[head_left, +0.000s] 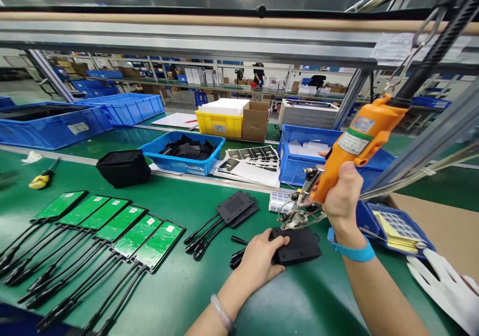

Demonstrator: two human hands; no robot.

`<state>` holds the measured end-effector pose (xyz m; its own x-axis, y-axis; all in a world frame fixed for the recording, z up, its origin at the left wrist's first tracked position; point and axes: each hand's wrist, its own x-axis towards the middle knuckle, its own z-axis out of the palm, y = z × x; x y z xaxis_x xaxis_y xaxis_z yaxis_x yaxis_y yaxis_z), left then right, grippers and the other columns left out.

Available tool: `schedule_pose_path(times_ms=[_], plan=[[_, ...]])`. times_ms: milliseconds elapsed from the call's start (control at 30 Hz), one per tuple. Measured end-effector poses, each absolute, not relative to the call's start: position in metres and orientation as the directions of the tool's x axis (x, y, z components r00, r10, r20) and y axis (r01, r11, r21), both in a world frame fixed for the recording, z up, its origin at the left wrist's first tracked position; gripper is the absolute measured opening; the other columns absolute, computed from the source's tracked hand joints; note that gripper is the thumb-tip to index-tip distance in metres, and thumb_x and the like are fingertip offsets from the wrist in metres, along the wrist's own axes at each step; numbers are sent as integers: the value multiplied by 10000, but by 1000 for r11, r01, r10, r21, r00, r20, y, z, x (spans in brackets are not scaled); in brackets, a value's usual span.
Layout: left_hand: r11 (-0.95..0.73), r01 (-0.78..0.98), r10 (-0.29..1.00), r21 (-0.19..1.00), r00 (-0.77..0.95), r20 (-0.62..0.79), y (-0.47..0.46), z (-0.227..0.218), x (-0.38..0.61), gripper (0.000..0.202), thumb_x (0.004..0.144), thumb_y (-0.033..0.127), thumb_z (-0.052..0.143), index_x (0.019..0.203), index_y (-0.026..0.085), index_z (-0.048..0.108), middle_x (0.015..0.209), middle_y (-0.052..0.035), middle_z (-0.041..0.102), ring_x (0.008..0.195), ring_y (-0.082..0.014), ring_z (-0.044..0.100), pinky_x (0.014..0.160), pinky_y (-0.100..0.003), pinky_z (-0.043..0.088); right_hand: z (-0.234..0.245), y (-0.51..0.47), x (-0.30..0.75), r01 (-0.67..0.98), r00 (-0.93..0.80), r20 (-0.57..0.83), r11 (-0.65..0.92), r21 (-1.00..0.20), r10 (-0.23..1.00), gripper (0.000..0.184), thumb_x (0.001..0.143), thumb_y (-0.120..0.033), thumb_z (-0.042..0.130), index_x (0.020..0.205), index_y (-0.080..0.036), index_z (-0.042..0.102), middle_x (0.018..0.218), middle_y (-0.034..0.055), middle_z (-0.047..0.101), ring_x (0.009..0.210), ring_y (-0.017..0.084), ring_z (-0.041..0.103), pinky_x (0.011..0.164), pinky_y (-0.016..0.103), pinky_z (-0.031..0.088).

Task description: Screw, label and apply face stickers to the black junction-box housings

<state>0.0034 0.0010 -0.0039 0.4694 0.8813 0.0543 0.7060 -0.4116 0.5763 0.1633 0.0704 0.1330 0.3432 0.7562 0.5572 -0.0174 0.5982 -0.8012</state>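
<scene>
My right hand (343,194) is wrapped round an orange electric screwdriver (346,144), which hangs tilted from a black cable. The tool's metal lower end is above the far side of a black plastic case (302,246); its exact tip is hard to make out. With fingers on top and thumb at the near side, my left hand (262,257) holds that case against the green bench. Short black cables stick out from the case's left end. Further left lie two stacked black cases (236,209) with cable leads.
Green circuit boards (157,244) with cables lie in a row at left. Behind stand a blue basket (215,151) of black parts, a black box (123,169) and a blue bin (290,171). A yellow-handled screwdriver (40,180) lies far left, white gloves (445,281) right.
</scene>
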Motion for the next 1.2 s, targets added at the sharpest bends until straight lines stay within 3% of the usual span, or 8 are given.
schedule_pose_path(times_ms=[233,567,733,833,1000,1200], plan=[[-408,717,887,565,458,60,0,-5,6,685,658,208,831,1296,313,606,1198,-129,599,1053,-346,653,912,-448,535,128,68,155,27,302,585,607,-794,753,438,854,-654,529,887,-226,616,492,-54,552,331,130,494,266,229,399],[-441,719,877,537,472,88,2,-7,5,641,669,240,813,1273,305,608,1177,-117,608,1034,-333,655,875,-442,544,121,61,148,37,297,602,622,-782,741,413,832,-613,545,880,-213,634,497,-39,563,309,133,480,252,240,385],[-442,724,877,529,472,86,3,-8,5,660,668,258,808,1284,338,588,1158,-81,611,1002,-307,658,856,-416,542,151,47,167,82,420,633,667,-741,651,450,847,-607,496,825,-194,673,583,-12,589,380,139,539,283,244,422],[-433,736,883,520,463,80,3,-7,6,637,678,275,805,1274,348,593,1147,-79,601,963,-303,660,831,-410,542,176,33,176,110,452,654,689,-716,607,508,887,-638,435,872,-201,694,579,-19,538,361,147,511,252,263,380],[-430,740,884,517,462,74,2,-2,6,663,676,254,804,1291,349,577,1127,-68,602,952,-290,658,823,-383,536,177,21,177,62,395,600,631,-773,696,499,901,-654,448,980,-238,712,576,-3,544,368,155,491,257,274,346],[-432,737,882,521,466,71,2,0,6,641,678,265,802,1279,329,587,1124,-74,604,961,-306,658,817,-393,540,141,24,174,20,388,525,563,-826,758,402,880,-564,513,893,-208,698,572,-7,570,376,138,497,287,257,406]])
